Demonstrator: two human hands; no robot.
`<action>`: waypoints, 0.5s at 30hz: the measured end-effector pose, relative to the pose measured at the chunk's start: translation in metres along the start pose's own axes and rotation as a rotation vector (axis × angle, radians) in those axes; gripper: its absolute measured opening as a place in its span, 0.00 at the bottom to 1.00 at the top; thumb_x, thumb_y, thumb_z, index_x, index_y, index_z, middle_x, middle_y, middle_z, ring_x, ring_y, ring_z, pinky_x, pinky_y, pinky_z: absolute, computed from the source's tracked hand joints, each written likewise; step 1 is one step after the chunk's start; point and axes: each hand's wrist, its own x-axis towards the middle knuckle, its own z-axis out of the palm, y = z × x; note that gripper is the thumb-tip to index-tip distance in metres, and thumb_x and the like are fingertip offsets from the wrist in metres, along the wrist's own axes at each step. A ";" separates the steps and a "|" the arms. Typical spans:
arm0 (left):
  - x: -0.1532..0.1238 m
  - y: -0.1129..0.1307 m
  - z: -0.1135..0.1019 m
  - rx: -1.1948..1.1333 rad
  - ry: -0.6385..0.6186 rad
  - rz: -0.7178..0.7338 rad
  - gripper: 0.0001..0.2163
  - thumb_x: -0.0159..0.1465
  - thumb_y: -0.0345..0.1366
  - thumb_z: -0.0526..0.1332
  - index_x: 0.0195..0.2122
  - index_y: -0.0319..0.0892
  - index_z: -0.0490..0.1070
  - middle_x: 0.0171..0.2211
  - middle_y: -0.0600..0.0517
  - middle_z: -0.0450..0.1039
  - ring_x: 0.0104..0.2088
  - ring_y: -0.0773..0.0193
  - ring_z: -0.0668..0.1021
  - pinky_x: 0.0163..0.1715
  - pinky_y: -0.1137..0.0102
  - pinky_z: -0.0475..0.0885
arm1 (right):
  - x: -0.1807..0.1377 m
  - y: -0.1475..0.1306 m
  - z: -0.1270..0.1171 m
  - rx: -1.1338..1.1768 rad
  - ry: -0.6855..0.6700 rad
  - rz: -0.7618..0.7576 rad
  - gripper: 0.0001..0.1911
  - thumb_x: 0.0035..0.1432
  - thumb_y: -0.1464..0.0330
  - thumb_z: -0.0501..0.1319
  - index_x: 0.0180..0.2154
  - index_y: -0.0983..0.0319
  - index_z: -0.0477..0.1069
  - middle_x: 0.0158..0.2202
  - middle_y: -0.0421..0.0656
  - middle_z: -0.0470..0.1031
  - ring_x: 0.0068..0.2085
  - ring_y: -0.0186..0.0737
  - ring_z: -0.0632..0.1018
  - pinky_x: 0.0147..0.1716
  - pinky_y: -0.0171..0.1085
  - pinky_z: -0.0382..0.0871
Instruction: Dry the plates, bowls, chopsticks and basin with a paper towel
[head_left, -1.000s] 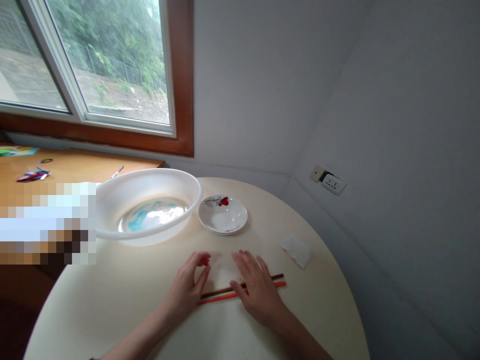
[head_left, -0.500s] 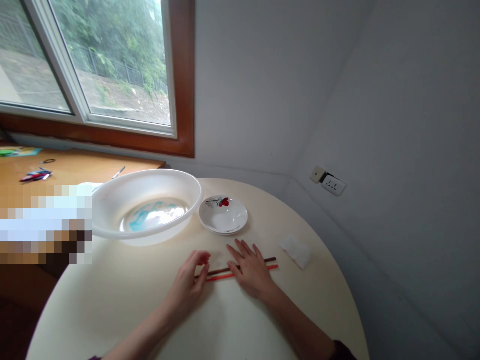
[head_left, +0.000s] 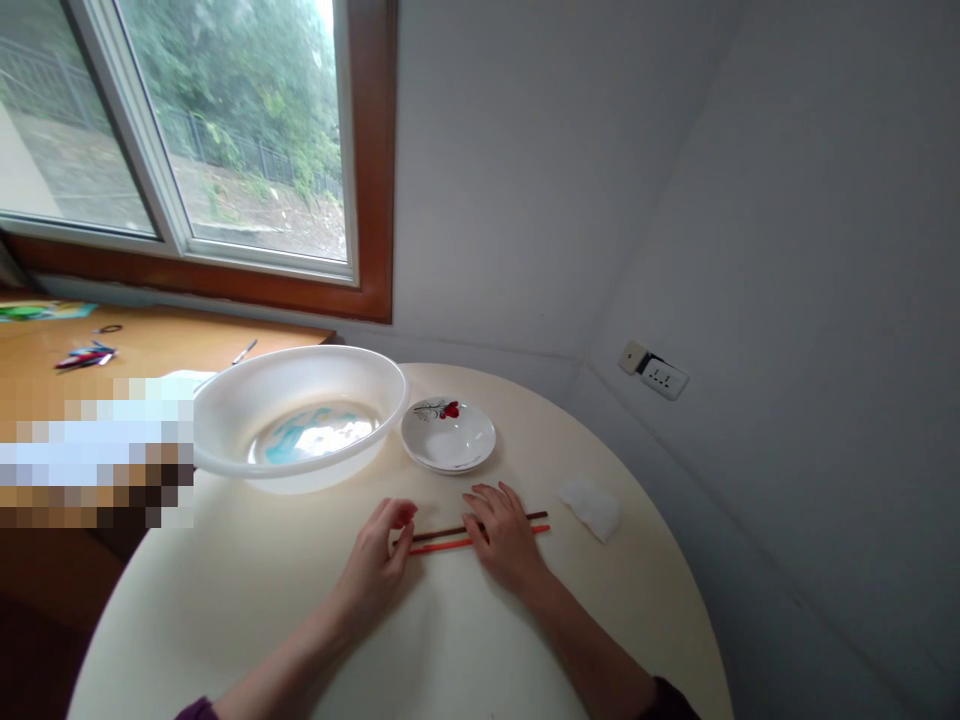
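Two chopsticks (head_left: 442, 539), one dark brown and one red, lie side by side on the round cream table (head_left: 225, 600). My right hand (head_left: 504, 538) rests on their middle, palm down, with the fingers curling over them. My left hand (head_left: 379, 565) lies at their left ends, its fingers bent loosely and apart, holding nothing that I can see. Behind the hands stand a small white dish with a red flower (head_left: 448, 436) and a large clear plastic basin (head_left: 296, 418) with a little water in it.
A white folded cloth (head_left: 592, 503) lies to the right of the chopsticks. A wooden desk (head_left: 90, 365) with small items adjoins the table at the left under a window. The grey wall with a socket (head_left: 652, 372) runs close along the right.
My right hand has slid the chopsticks away from me, toward the dish, and its fingers have curled over them. My left hand has barely moved.
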 end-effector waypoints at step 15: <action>-0.001 0.001 -0.005 -0.013 0.059 0.032 0.05 0.60 0.32 0.51 0.34 0.42 0.65 0.32 0.48 0.70 0.34 0.61 0.75 0.35 0.65 0.72 | -0.086 -0.003 -0.034 -0.219 0.104 -0.278 0.22 0.58 0.71 0.52 0.55 0.57 0.62 0.53 0.45 0.69 0.55 0.43 0.68 0.51 0.43 0.61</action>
